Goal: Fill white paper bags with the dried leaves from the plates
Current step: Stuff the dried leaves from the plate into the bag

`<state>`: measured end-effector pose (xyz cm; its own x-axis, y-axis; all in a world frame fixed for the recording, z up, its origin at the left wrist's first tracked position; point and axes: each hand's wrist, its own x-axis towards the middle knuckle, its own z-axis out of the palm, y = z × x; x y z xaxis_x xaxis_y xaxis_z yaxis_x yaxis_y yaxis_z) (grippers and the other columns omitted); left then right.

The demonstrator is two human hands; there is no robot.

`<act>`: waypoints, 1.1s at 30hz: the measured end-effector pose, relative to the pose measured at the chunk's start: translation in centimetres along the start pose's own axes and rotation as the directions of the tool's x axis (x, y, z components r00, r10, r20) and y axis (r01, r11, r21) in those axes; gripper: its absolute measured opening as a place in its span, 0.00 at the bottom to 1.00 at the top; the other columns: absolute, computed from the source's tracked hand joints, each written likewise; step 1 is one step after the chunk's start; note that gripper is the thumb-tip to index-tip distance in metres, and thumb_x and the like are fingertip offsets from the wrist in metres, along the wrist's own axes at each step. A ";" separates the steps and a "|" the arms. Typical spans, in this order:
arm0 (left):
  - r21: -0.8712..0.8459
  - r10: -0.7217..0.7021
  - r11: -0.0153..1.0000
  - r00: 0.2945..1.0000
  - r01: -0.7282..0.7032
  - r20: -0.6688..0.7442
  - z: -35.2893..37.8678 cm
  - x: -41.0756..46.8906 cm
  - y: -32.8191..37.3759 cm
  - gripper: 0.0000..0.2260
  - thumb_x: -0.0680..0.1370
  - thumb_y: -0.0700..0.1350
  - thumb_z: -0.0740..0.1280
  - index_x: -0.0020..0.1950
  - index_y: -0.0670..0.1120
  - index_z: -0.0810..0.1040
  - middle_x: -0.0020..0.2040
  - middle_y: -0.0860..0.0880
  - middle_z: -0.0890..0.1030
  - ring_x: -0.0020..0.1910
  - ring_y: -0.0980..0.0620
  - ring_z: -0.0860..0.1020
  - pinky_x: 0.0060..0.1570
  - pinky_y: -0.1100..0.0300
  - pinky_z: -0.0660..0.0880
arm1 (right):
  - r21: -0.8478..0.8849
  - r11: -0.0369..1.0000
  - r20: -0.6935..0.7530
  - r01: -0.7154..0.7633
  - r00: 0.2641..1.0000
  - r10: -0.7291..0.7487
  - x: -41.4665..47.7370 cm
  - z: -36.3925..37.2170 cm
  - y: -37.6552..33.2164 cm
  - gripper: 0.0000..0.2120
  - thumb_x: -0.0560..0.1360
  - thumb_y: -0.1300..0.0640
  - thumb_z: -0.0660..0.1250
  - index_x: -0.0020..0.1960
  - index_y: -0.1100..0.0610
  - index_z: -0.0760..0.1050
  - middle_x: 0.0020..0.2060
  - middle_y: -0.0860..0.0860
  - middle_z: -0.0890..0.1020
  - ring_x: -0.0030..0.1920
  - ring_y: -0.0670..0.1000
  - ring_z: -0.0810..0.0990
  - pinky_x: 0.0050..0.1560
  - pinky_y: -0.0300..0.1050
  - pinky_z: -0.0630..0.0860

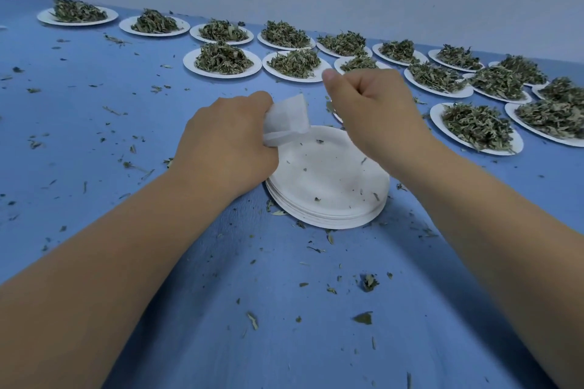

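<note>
At the far edge of the plate stack [331,186], the left grip [221,142] clenches the paper bag [287,118], which leans toward the curled right grip [369,104], its contents hidden.

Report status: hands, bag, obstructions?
Left hand grips white paper bag by empty plate stack. Right hand fisted, nothing visible inside. Full leaf plates beyond, nothing blocking.

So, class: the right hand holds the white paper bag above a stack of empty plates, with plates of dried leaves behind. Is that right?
Not quite. The head view shows the left hand gripping the white paper bag, not the right hand. The rest stands: the bag is above the stack of empty plates, with plates of dried leaves behind.
</note>
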<state>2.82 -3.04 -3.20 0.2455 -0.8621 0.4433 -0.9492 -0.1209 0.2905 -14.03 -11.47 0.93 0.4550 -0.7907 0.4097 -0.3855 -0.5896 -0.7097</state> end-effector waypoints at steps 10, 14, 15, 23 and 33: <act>-0.030 -0.030 0.999 0.999 0.029 -0.036 -0.2 0.0 -0.2 0.07 0.71 0.46 0.66 0.44 0.51 0.69 0.36 0.53 0.72 0.37 0.46 0.72 0.35 0.52 0.71 | -0.171 0.985 0.109 0.033 0.994 -0.015 0.8 2.7 -1.9 0.16 0.85 0.43 0.53 0.43 0.51 0.66 0.32 0.45 0.73 0.30 0.44 0.70 0.35 0.46 0.65; -0.017 -0.016 1.000 1.000 0.015 -0.022 -0.2 -0.1 0.1 0.06 0.70 0.44 0.65 0.46 0.50 0.71 0.36 0.52 0.74 0.38 0.43 0.74 0.37 0.50 0.74 | 0.050 0.990 0.091 -0.132 0.988 0.128 1.1 2.6 -3.5 0.20 0.83 0.37 0.49 0.50 0.50 0.69 0.44 0.51 0.80 0.33 0.41 0.72 0.38 0.45 0.70; -0.007 -0.015 1.000 1.000 0.015 -0.023 -0.2 -0.1 0.1 0.06 0.71 0.45 0.65 0.46 0.50 0.71 0.36 0.51 0.74 0.38 0.43 0.74 0.37 0.50 0.74 | 0.100 0.977 0.093 -0.186 0.980 0.177 1.2 2.5 -3.9 0.19 0.83 0.37 0.49 0.52 0.50 0.70 0.49 0.51 0.81 0.36 0.41 0.74 0.41 0.44 0.69; 0.008 -0.015 1.000 1.000 0.015 -0.013 0.0 -0.1 0.2 0.06 0.71 0.45 0.65 0.47 0.50 0.71 0.36 0.52 0.73 0.37 0.45 0.73 0.36 0.52 0.72 | 0.302 0.842 0.196 -0.447 0.894 0.404 1.9 1.9 -6.0 0.15 0.84 0.46 0.55 0.63 0.52 0.73 0.55 0.47 0.83 0.43 0.43 0.74 0.39 0.43 0.65; 0.036 -0.004 0.999 1.000 0.004 -0.014 0.0 -0.1 0.3 0.07 0.71 0.46 0.65 0.44 0.49 0.68 0.34 0.52 0.70 0.32 0.51 0.68 0.31 0.55 0.66 | 0.697 0.562 0.147 -0.445 0.856 0.495 1.4 2.9 -4.4 0.09 0.77 0.68 0.58 0.46 0.60 0.76 0.52 0.59 0.84 0.48 0.56 0.77 0.50 0.51 0.72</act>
<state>2.50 -3.01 -3.20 0.2519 -0.8547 0.4538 -0.9546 -0.1426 0.2614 -9.35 -9.46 2.94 0.3166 -0.9447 -0.0851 0.1406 0.1354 -0.9808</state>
